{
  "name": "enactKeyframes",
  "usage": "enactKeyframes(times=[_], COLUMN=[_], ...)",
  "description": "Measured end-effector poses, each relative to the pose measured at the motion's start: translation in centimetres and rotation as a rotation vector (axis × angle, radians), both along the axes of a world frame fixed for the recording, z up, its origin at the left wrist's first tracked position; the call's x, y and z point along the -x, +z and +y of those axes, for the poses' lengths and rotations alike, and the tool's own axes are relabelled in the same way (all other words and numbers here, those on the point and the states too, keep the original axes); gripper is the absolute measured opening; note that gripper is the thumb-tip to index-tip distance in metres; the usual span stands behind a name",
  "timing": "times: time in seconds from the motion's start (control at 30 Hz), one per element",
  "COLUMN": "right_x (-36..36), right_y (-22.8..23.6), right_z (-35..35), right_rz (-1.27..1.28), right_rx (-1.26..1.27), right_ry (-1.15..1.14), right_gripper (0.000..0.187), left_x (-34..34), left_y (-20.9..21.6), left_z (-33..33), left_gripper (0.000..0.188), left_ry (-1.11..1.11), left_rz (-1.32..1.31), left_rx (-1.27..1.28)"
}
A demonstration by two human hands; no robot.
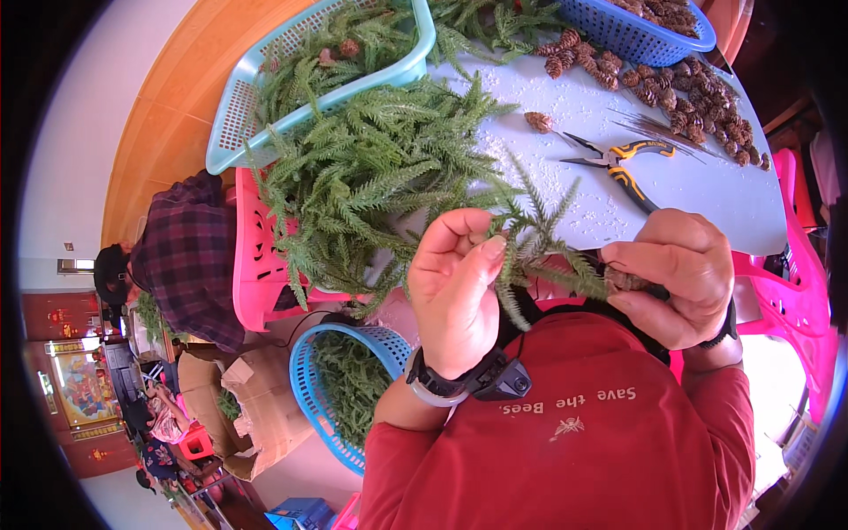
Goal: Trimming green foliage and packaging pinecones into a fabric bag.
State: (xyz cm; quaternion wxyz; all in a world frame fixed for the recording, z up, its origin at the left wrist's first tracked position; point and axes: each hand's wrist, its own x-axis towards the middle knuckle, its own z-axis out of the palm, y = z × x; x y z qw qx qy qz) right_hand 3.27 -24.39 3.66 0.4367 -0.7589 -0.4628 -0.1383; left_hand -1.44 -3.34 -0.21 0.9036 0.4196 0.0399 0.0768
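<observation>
My left hand point(458, 296) pinches a green artificial pine sprig point(541, 231) between thumb and fingers, above the near edge of the table. The sprig's needled branches spread toward my right hand point(678, 276). Closed thumb and fingertips of that hand grip a small brown pine cone point(625, 281), partly covered by the fingers. Beyond the hands, long-nose pliers point(615, 159) with yellow and black handles lie with their jaws apart. A single wired pine cone point(539, 122) rests near the jaw tips.
Green sprigs point(371, 168) heap on the table's left, beside a teal basket point(238, 115). Several pine cones point(707, 106) and thin wires point(658, 131) lie right, near a blue basket point(649, 34). Pink chairs point(252, 256), a blue floor basket point(305, 380) and a co-worker's plaid sleeve point(181, 247) stand around.
</observation>
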Motion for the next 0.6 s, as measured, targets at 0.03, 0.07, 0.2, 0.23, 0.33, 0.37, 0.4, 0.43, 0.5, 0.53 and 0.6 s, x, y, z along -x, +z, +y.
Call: enactKeyframes(times=[0.03,0.07,0.2,0.23,0.33,0.37,0.4,0.43,0.5,0.53,0.6], right_x=[0.0,0.0,0.1,0.1,0.3,0.3,0.3,0.3,0.4,0.5,0.7], right_y=[0.3,0.4,0.4,0.4,0.5,0.5,0.6,0.6,0.6,0.5,0.2], right_z=[0.0,-0.1,-0.4,-0.3,-0.1,0.0,0.2,0.4,0.8,1.1,1.6], right_rz=[-0.022,-0.045,-0.015,-0.015,-0.009,-0.008,-0.008,-0.006,-0.004,0.007,0.031], right_rx=[-0.018,-0.037,-0.098,-0.098,-0.105,-0.104,-0.107,-0.11,-0.111,-0.102,-0.088], right_ry=[-0.007,-0.015,-0.027,-0.025,-0.026,-0.023,0.003,0.029,0.056,0.058,0.062], right_gripper=[0.032,0.033,0.033,0.033,0.033,0.033,0.033,0.032,0.032,0.032,0.03], left_x=[0.0,0.1,0.3,0.2,0.3,0.7,0.8,0.9,1.0,1.0,1.1], left_y=[0.0,0.0,-0.7,-0.9,-0.6,-0.2,0.7,1.0,0.9,0.8,0.6], left_z=[0.0,0.0,0.4,0.5,0.5,0.1,-0.4,-0.7,-0.7,-0.7,-0.6], left_gripper=[0.022,0.022,0.02,0.02,0.021,0.022,0.022,0.023,0.023,0.024,0.025], left_ry=[0.014,0.014,-0.006,-0.026,-0.062,-0.057,-0.054,-0.051,-0.052,-0.053,-0.051], left_rz=[0.007,0.007,-0.068,-0.083,-0.113,-0.077,-0.042,-0.006,-0.021,-0.036,-0.05], left_rx=[0.004,0.003,-0.025,0.006,0.069,0.069,0.07,0.071,0.036,0.0,-0.038])
